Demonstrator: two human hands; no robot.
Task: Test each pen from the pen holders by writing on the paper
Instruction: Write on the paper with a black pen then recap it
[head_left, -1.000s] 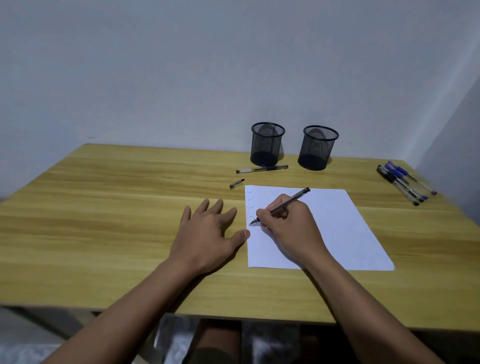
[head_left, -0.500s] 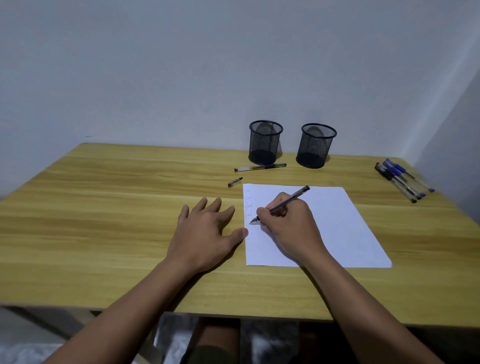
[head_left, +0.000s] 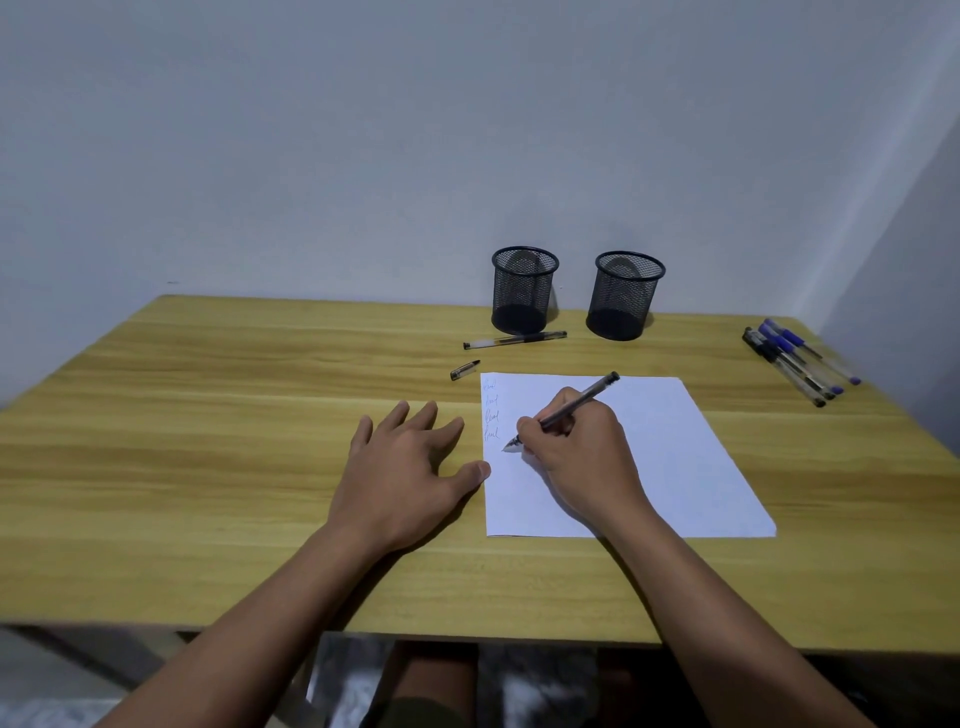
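Your right hand (head_left: 582, 457) rests on the left half of the paper (head_left: 675, 467). Its fingers and thumb are curled round a dark pen (head_left: 582, 397) and pinch it low on the barrel. The pen's tip meets the sheet near the paper's left edge, just below a column of four short scribbles (head_left: 491, 410); what they say is too small to read. The barrel slants up and back toward the paper's far edge. Your left hand (head_left: 400, 467) lies palm down on the wooden table (head_left: 208, 415) just left of the paper, fingers straight and spread, holding nothing. Its thumb tip touches the paper's left edge. A loose pen cap (head_left: 465, 370) lies just off the paper's far left corner. Behind that, a single pen (head_left: 514, 340) lies roughly parallel to the paper's far edge. Two black mesh pen holders (head_left: 523, 291) (head_left: 623, 296) stand upright beyond the paper's far edge, side by side and apart; the left one stands just behind the single pen. Well to the right of the paper's far right corner, a cluster of pens (head_left: 800, 364) lies together, some blue-capped, some black.
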